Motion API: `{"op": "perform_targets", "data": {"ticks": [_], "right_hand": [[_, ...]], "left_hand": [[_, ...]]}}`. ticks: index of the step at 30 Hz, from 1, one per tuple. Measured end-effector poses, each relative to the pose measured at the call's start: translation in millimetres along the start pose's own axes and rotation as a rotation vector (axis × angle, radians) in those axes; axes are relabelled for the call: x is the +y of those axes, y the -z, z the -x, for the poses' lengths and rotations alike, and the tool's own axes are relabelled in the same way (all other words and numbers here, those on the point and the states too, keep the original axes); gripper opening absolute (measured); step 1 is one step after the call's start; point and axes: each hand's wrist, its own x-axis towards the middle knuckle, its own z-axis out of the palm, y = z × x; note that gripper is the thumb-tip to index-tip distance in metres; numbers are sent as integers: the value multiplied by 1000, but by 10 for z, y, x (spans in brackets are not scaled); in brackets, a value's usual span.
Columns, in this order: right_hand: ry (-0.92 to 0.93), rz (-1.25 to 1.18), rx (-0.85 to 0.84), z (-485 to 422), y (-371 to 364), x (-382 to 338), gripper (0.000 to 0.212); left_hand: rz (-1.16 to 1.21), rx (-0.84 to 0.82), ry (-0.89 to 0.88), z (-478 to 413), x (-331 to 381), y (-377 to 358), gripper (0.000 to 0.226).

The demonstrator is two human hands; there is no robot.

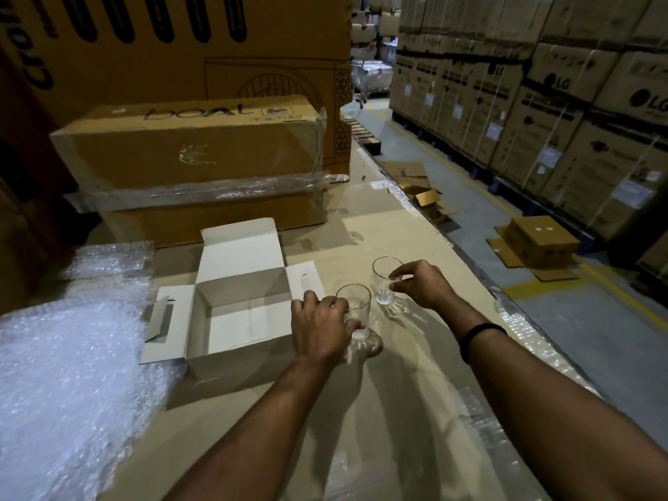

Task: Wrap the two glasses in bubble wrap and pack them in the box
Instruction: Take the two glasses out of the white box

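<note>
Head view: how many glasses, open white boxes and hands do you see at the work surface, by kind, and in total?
Glasses: 2, the near glass and the far glass
Open white box: 1
Hands: 2, the left hand and the right hand
Total: 5

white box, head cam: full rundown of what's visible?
The white box looks like thin cardboard, white inside. It sits open and empty: lid flap raised at the back, slotted side flaps spread left and right. It rests on the cardboard-covered surface, with bubble wrap to its left. The left hand, gripping the near glass, is by its right flap; contact unclear.
</note>
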Motion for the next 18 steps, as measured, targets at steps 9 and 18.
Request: {"op": "perform_targets", "data": {"ticks": [9, 18], "right_hand": [[-39, 9, 48, 97, -7, -61, 20], [-41, 42, 4, 188, 4, -66, 33]], "left_hand": [[-12, -3, -13, -118, 143, -16, 41], [41, -33, -15, -80, 74, -123, 68]]}}
